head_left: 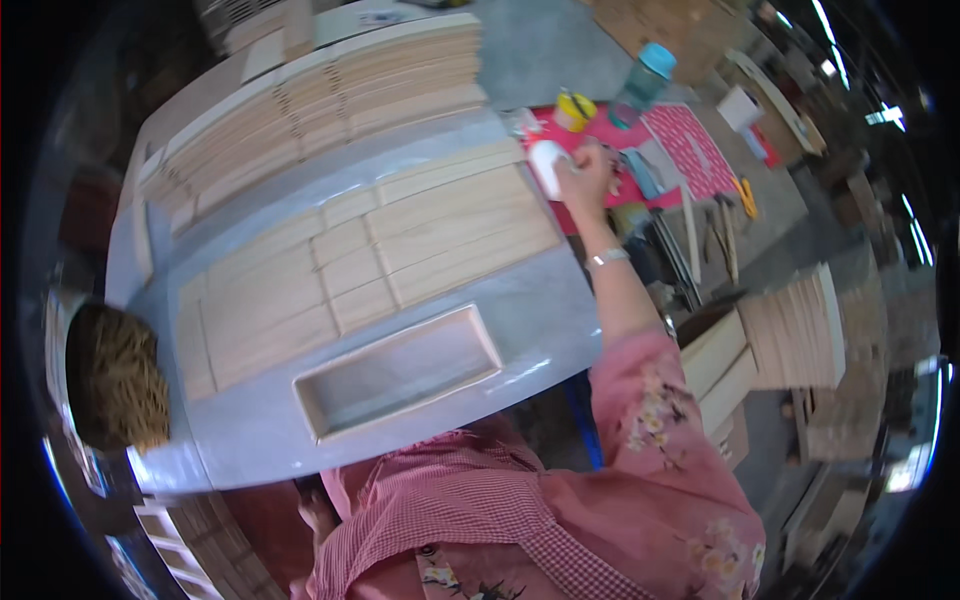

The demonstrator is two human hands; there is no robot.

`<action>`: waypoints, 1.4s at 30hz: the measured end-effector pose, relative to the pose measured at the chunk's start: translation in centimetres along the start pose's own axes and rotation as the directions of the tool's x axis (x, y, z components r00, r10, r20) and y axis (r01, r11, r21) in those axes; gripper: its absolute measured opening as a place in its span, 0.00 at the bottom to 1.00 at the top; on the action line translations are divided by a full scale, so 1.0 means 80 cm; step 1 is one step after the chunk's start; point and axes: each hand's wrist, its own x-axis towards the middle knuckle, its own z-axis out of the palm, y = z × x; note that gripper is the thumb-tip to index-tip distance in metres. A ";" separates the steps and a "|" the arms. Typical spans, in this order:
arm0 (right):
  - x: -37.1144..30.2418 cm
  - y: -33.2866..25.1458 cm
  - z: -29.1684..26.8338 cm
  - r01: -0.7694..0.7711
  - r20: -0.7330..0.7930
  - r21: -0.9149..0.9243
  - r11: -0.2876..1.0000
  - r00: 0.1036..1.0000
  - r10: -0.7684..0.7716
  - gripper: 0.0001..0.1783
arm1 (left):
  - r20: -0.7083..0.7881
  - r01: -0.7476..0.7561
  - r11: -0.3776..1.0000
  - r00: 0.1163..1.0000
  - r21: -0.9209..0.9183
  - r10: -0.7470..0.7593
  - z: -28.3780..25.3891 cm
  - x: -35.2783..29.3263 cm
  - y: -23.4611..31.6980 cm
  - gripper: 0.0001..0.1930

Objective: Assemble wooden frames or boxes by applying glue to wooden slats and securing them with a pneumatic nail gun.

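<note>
My right hand [588, 178] reaches out to the far right of the table, its fingers bent and closed against a white rounded container [546, 165], slightly blurred. Below the table's near edge, my left hand [318, 512] hangs low beside the checked apron [450, 505]; its fingers are too hidden to read. A rectangular wooden frame [412, 405] lies near the front edge. Flat pale wooden boards [270, 285] are laid side by side behind it.
Stacked wooden pieces [370, 85] line the table's back. A bin of wooden sticks [125, 380] stands left. On the red cloth [690, 150] are a teal bottle [640, 88] and a yellow tape roll [574, 111]. Tools [725, 235] lie right; more boards [795, 330] are stacked below.
</note>
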 end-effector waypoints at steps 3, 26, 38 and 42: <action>0.009 0.017 0.050 -0.063 0.015 -0.191 0.980 0.998 0.067 0.08 | 0.038 0.033 0.995 0.999 0.097 -0.036 -0.028 -0.067 0.037 0.23; -0.038 0.028 -0.232 -0.206 -0.158 -0.387 0.899 0.975 0.156 0.14 | 0.432 0.076 0.797 0.807 0.599 -0.402 0.086 0.526 0.045 0.21; -0.252 0.106 -0.444 -0.713 -0.445 -0.701 0.002 0.440 0.780 0.44 | 0.430 -0.154 0.764 0.886 0.627 -0.175 0.241 0.387 0.090 0.20; -0.266 0.122 -0.462 -0.794 -0.513 -0.607 -0.034 0.358 0.780 0.46 | 0.401 -0.194 0.732 0.909 0.653 -0.117 0.288 0.337 0.112 0.20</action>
